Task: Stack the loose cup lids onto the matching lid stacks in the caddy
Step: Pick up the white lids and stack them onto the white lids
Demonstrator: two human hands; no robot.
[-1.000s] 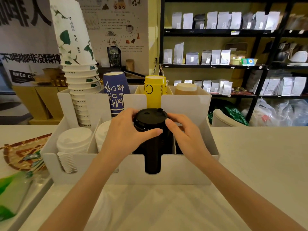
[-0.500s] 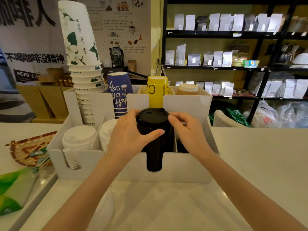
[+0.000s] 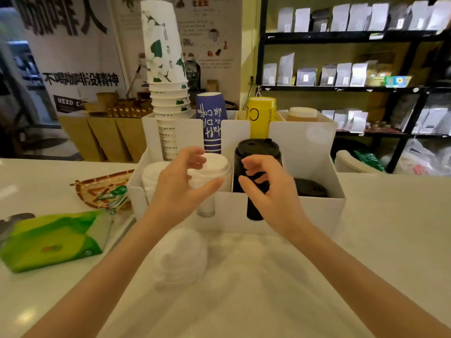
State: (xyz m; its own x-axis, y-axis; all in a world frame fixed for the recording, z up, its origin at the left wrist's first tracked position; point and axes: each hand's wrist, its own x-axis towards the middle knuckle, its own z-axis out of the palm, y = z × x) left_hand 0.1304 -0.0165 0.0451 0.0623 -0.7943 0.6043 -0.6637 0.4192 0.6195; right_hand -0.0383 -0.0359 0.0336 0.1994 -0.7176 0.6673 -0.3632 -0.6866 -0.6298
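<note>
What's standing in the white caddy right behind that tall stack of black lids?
Behind the black lid stack in the caddy stands a yellow cup stack, upside down. Its lower part is hidden by a white divider and the lids, so how deep it goes is not visible.

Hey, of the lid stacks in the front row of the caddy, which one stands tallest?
The black lid stack in the third slot from the left. It rises above the two white stacks and the short black stack at far right.

You have a smooth white worktop [image 3: 380, 215] with a soft sheen, a matt white board caddy [image 3: 302, 140], matt black plastic lids [image 3: 256, 148], white plastic lids [image 3: 214, 167], printed paper cups [image 3: 166, 57] and a woven basket tray [image 3: 102, 189].
</note>
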